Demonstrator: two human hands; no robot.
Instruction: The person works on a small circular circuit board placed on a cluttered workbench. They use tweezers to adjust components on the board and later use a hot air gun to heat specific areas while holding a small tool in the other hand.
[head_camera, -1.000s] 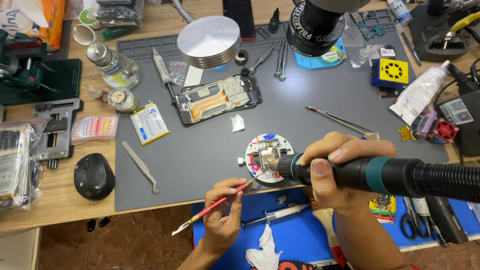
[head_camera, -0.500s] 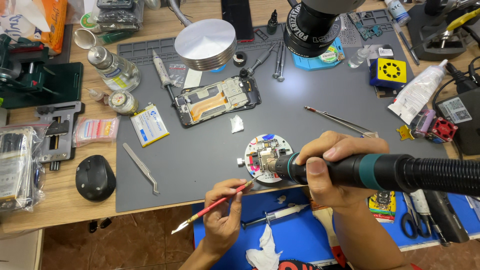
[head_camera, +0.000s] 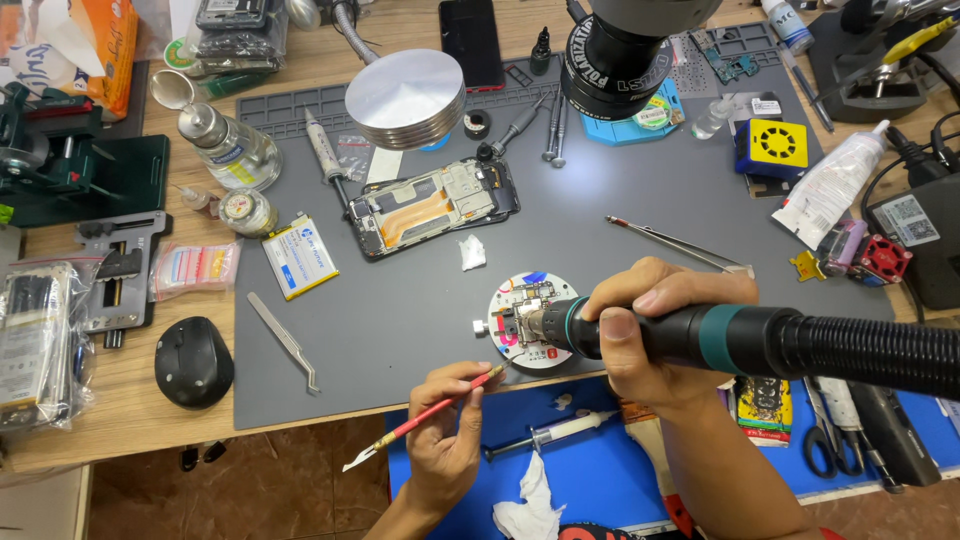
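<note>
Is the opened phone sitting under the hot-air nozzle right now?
No: the hot-air nozzle in the right hand points at the round fixture, while the opened phone lies apart, farther up the mat.

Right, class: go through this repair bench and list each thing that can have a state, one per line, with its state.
Phone: back off, insides exposed.
Round holder: circuit board sitting on it.
Hot-air nozzle: gripped by the right hand, tip at the board.
Red-handled tool: held in the left hand.
Tweezers: lying unused on the grey mat.
Syringe: lying on the blue mat.
</note>
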